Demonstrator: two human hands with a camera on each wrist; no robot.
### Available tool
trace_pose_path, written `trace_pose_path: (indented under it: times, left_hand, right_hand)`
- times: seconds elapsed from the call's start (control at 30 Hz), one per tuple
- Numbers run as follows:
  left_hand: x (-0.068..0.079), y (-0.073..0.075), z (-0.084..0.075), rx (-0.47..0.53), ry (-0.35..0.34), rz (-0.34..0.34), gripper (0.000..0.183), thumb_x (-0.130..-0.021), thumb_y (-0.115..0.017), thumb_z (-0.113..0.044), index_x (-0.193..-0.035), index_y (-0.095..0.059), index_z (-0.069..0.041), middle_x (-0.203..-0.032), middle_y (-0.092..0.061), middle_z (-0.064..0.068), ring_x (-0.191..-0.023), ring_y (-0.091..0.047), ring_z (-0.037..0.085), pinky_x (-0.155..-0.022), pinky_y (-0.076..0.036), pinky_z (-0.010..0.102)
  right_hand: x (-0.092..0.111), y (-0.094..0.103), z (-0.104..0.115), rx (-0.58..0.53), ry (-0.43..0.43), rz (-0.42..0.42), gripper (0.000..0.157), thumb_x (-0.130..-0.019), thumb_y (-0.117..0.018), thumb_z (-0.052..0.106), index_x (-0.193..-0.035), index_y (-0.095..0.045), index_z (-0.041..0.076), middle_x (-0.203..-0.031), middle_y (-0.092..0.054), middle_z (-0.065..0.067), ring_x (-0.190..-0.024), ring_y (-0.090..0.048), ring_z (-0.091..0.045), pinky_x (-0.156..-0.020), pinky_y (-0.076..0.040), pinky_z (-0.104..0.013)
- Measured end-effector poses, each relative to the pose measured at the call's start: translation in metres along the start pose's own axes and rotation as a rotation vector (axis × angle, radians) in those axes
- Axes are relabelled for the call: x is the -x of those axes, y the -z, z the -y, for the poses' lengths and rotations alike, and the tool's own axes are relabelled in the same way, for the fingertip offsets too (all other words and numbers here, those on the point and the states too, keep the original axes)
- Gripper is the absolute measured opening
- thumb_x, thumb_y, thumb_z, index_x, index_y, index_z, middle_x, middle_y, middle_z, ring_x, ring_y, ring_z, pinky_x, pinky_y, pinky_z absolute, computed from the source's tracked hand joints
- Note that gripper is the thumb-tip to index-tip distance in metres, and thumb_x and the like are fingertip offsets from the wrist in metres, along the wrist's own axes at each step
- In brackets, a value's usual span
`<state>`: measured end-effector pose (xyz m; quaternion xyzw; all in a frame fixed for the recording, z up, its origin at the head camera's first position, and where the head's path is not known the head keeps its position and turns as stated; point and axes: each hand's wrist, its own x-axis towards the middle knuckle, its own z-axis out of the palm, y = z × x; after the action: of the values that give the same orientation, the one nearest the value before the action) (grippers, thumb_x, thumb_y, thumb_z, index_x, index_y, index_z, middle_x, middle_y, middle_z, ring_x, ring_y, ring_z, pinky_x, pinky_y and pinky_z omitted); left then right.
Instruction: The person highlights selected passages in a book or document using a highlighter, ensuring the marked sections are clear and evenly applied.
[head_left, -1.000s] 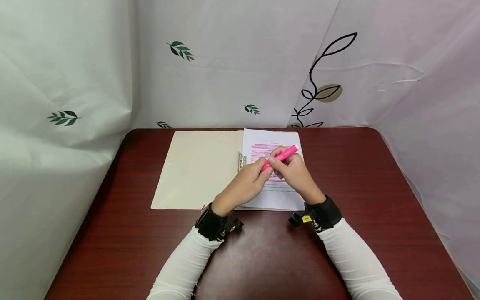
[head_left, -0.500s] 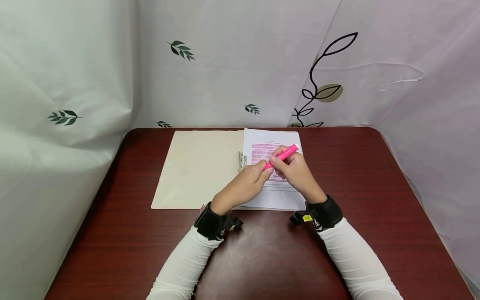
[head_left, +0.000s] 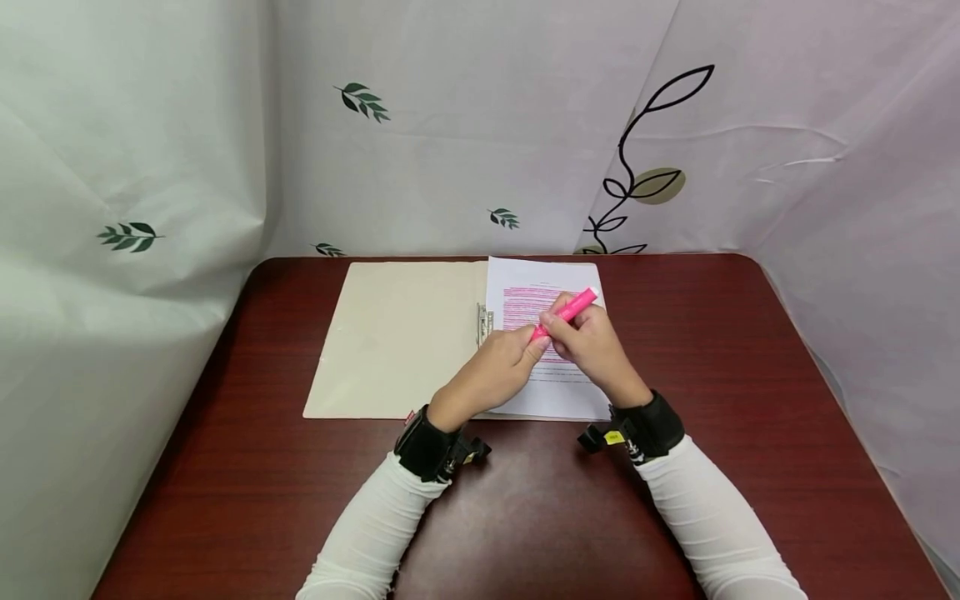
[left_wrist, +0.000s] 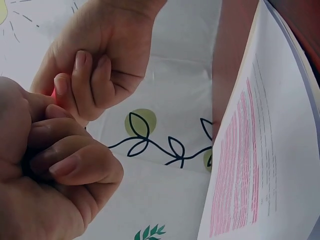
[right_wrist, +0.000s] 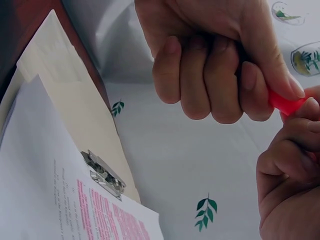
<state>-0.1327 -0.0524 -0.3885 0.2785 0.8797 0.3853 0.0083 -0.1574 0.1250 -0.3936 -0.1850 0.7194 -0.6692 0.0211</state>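
Note:
A pink highlighter (head_left: 576,306) with a white end slants up to the right above the paper in the head view. My left hand (head_left: 491,372) pinches its lower end, and my right hand (head_left: 597,354) grips it further up. Both hands meet closely around it. Seen from the right wrist, a short pink piece (right_wrist: 286,104) shows at the left thumb, while curled fingers hide the rest. Beneath lies a printed sheet (head_left: 551,400), many of its lines marked pink, with some plain lines below.
The sheet lies on the right side of an opened cream folder (head_left: 397,342), whose metal clip (right_wrist: 104,174) sits at the fold. Under it is a dark red-brown table (head_left: 720,358). A white leaf-patterned cloth (head_left: 450,125) hangs behind and at both sides.
My left hand has shifted slightly to the right, nearer my right hand, and less of the highlighter shows between them. The right hand, folder and sheet stay in place.

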Motion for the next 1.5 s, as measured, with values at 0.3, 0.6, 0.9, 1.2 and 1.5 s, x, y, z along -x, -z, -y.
trace_pose_path:
  times: [0.3,0.6,0.9,1.2,1.5]
  left_hand:
    - [-0.002,-0.004,0.001,0.14,0.057,0.022,0.045,-0.111,-0.047,-0.029,-0.069,-0.045,-0.014,-0.063,-0.033,-0.004,-0.058,-0.03,0.009,-0.055,-0.027,0.022]
    - [-0.002,-0.009,-0.002,0.246,0.136,-0.001,0.045,-0.111,-0.047,-0.03,-0.078,-0.067,-0.006,-0.059,-0.029,-0.005,-0.054,-0.025,0.009,-0.052,-0.022,0.022]
    - [0.002,-0.02,0.0,0.254,0.154,-0.01,0.06,-0.111,-0.045,-0.038,-0.054,-0.041,-0.018,-0.053,-0.026,-0.009,-0.048,-0.022,0.006,-0.046,-0.016,0.022]
    - [0.002,-0.003,0.002,0.263,0.089,0.039,0.043,-0.111,-0.046,-0.034,-0.073,-0.046,-0.014,-0.065,-0.032,-0.003,-0.059,-0.027,0.01,-0.055,-0.024,0.024]
    - [0.008,0.009,0.007,0.191,0.074,0.046,0.037,-0.112,-0.043,-0.032,-0.082,-0.047,-0.012,-0.067,-0.037,-0.003,-0.059,-0.031,0.01,-0.056,-0.027,0.023]
  right_hand:
    - [0.001,-0.004,-0.004,-0.066,-0.001,-0.059,0.025,-0.101,-0.06,0.007,-0.076,-0.057,0.006,-0.052,-0.047,0.005,-0.045,-0.04,-0.003,-0.041,-0.028,-0.017]
    - [0.001,-0.009,-0.008,-0.119,0.003,-0.094,0.032,-0.1,-0.058,0.005,-0.069,-0.055,0.011,-0.049,-0.045,0.006,-0.043,-0.039,-0.002,-0.04,-0.027,-0.016]
    - [0.0,-0.004,-0.009,-0.09,-0.04,-0.109,0.034,-0.099,-0.058,0.004,-0.066,-0.054,0.011,-0.047,-0.045,0.008,-0.041,-0.039,-0.001,-0.04,-0.028,-0.016]
    - [-0.002,0.008,0.0,-0.061,-0.009,-0.07,0.024,-0.101,-0.058,0.008,-0.077,-0.058,0.007,-0.049,-0.046,0.005,-0.042,-0.039,-0.004,-0.039,-0.028,-0.018]
    - [-0.002,0.022,0.005,-0.093,0.0,-0.037,0.015,-0.102,-0.062,0.008,-0.088,-0.068,0.008,-0.057,-0.054,0.001,-0.045,-0.045,-0.008,-0.043,-0.036,-0.019]
